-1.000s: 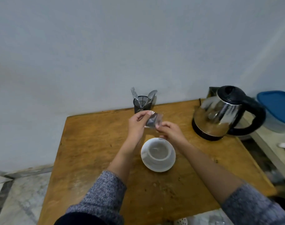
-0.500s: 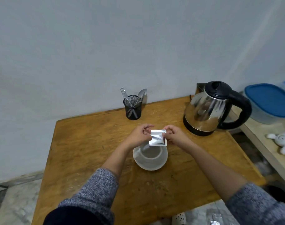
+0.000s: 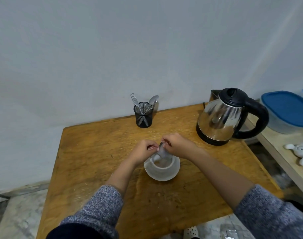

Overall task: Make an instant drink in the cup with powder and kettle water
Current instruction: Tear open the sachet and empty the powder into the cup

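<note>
The left hand point(image 3: 144, 149) is pinched shut on one top corner of a small silvery packet point(image 3: 162, 152), knuckles curled in, and the right hand point(image 3: 177, 144) pinches the other corner just beside it, so the two nearly touch above the cup point(image 3: 162, 167). The packet hangs tilted between them with its lower end dipping inside the cup's rim. The blur makes it hard to say whether it is torn open, but there looks to be something pale brown in the bottom of the cup, so I'd judge the powder is going in or about to.

Beyond the left hand, near the wall, a black mesh holder point(image 3: 143, 116) stands with a fork and a spoon point(image 3: 153, 100) in it, untouched. Off past the right hand, well apart from the cup, the kettle point(image 3: 223, 118) sits on the tabletop point(image 3: 95, 152) with its lid down and handle turned away.

So the job seems to be at its first stage: powder into the cup. Still to come, as far as I can tell, are putting the packet aside, pouring the water, and stirring with that spoon.
</note>
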Demonstrator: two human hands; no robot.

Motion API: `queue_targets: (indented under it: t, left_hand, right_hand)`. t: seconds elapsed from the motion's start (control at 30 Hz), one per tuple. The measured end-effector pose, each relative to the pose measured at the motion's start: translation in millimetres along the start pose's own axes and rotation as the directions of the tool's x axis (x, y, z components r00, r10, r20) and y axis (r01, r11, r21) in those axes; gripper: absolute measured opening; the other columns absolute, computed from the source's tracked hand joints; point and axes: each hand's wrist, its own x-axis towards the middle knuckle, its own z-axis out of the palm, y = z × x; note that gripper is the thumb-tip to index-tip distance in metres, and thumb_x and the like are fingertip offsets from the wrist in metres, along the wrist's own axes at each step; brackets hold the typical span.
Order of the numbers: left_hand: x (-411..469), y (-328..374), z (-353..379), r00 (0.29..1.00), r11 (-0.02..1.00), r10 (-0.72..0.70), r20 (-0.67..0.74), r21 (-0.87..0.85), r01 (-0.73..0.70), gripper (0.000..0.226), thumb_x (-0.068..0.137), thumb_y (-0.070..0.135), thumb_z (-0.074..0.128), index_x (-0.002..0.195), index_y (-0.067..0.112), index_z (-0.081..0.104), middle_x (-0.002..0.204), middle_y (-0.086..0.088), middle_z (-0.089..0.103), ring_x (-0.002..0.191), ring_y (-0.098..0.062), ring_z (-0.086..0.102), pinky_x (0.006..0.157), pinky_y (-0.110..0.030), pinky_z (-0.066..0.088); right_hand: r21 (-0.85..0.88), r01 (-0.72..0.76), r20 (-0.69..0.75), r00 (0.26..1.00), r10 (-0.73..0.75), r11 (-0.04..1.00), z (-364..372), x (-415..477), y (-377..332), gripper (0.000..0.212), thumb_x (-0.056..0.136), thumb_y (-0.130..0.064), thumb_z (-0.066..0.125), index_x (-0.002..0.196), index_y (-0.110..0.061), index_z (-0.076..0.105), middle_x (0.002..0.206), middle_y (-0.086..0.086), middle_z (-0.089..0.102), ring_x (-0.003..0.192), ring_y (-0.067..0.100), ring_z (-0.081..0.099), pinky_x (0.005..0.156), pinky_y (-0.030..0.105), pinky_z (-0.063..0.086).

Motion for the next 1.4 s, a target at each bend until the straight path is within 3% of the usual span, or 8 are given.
queue_targets:
  t: [0.27, 0.37, 0.6, 0.77, 0.9, 1.1, 1.3, 1.4]
  left_hand:
    - [-9.1, -9.0, 9.5, 0.987, 0.999, -0.004, -0.161, -0.052, -0.004, 0.014, 0.083, 0.014, 0.065, 0.092, 0.006, 0.072, 0.075, 0.002, 0.061, 0.064, 0.000, 0.051, 0.063, -0.012, 0.040]
    - [-9.9, -8.5, 11.0, 0.984, 0.999, 0.021, -0.175, -0.026, -0.026, 0.014, 0.082, 0.013, 0.065, 0.092, 0.005, 0.072, 0.076, 0.004, 0.061, 0.064, 0.002, 0.051, 0.059, -0.004, 0.038]
    - [-8.2, -6.8, 8.0, 0.985, 0.999, 0.010, -0.175, -0.037, -0.017, 0.016, 0.082, 0.012, 0.065, 0.094, 0.004, 0.072, 0.085, -0.004, 0.067, 0.074, -0.009, 0.056, 0.068, -0.015, 0.043]
    - [-6.4, -3.3, 7.8, 0.983, 0.999, 0.043, -0.179, -0.018, -0.047, 0.017, 0.082, 0.010, 0.065, 0.095, 0.002, 0.071, 0.093, -0.011, 0.071, 0.081, -0.013, 0.058, 0.069, -0.014, 0.044]
    - [-6.4, -4.1, 8.1, 0.982, 0.998, 0.064, -0.179, 0.004, -0.064, 0.016, 0.082, 0.010, 0.065, 0.094, 0.003, 0.072, 0.093, -0.012, 0.072, 0.080, -0.012, 0.059, 0.068, -0.012, 0.044]
    - [-4.8, -4.0, 6.8, 0.985, 0.997, 0.075, -0.156, 0.018, -0.073, 0.015, 0.081, 0.009, 0.065, 0.093, 0.005, 0.073, 0.092, -0.012, 0.072, 0.079, -0.013, 0.059, 0.070, -0.018, 0.045]
    - [-3.4, -2.6, 4.1, 0.984, 0.997, 0.074, -0.161, 0.019, -0.071, 0.017, 0.082, 0.009, 0.065, 0.095, 0.000, 0.072, 0.098, -0.015, 0.072, 0.087, -0.015, 0.062, 0.080, -0.026, 0.049]
    - [-4.7, -3.0, 4.7, 0.985, 0.997, 0.077, -0.155, 0.038, -0.072, 0.018, 0.082, 0.009, 0.065, 0.096, 0.001, 0.072, 0.098, -0.015, 0.072, 0.090, -0.020, 0.064, 0.082, -0.030, 0.051]
  right_hand:
    - [-0.067, -0.118, 0.102, 0.987, 0.124, 0.991, 0.0, 6.1, -7.2, 0.029, 0.086, -0.018, 0.061, 0.062, -0.019, 0.045, 0.066, -0.004, 0.045, 0.059, 0.013, 0.043, 0.053, 0.027, 0.034]
    - [-0.175, -0.132, 0.061, 0.988, 0.144, 0.976, 0.1, 7.1, -10.7, 0.016, 0.088, -0.021, 0.060, 0.074, -0.014, 0.058, 0.077, 0.001, 0.059, 0.071, 0.017, 0.057, 0.063, 0.030, 0.047]
    - [-0.285, -0.037, 0.108, 0.992, 0.071, 0.958, -4.1, 6.9, -13.1, 0.015, 0.092, -0.020, 0.055, 0.102, -0.011, 0.063, 0.099, 0.009, 0.062, 0.083, 0.023, 0.056, 0.069, 0.034, 0.044]
    - [-0.280, -0.081, 0.104, 0.988, 0.114, 0.956, -6.1, 7.7, -12.7, 0.012, 0.088, -0.022, 0.060, 0.077, -0.017, 0.057, 0.089, 0.008, 0.057, 0.080, 0.024, 0.056, 0.067, 0.034, 0.044]
    - [-0.331, -0.091, 0.060, 0.991, 0.117, 0.939, -6.4, 8.8, -13.7, 0.021, 0.089, -0.026, 0.060, 0.100, -0.009, 0.064, 0.101, 0.011, 0.063, 0.093, 0.028, 0.062, 0.075, 0.037, 0.049]
    - [-0.345, -0.061, 0.088, 0.991, 0.097, 0.937, -9.3, 7.0, -17.5, 0.020, 0.089, -0.025, 0.056, 0.093, -0.008, 0.065, 0.081, 0.005, 0.055, 0.076, 0.024, 0.057, 0.063, 0.032, 0.044]
    - [-0.224, -0.097, 0.107, 0.987, 0.123, 0.970, -5.8, 7.1, -16.0, 0.033, 0.084, -0.008, 0.058, 0.058, -0.023, 0.042, 0.086, 0.004, 0.051, 0.067, 0.020, 0.049, 0.062, 0.032, 0.041]
    - [-0.255, -0.110, 0.086, 0.987, 0.136, 0.961, -3.9, 7.2, -16.3, 0.010, 0.084, -0.013, 0.060, 0.074, -0.014, 0.059, 0.091, 0.007, 0.057, 0.065, 0.018, 0.050, 0.060, 0.030, 0.041]
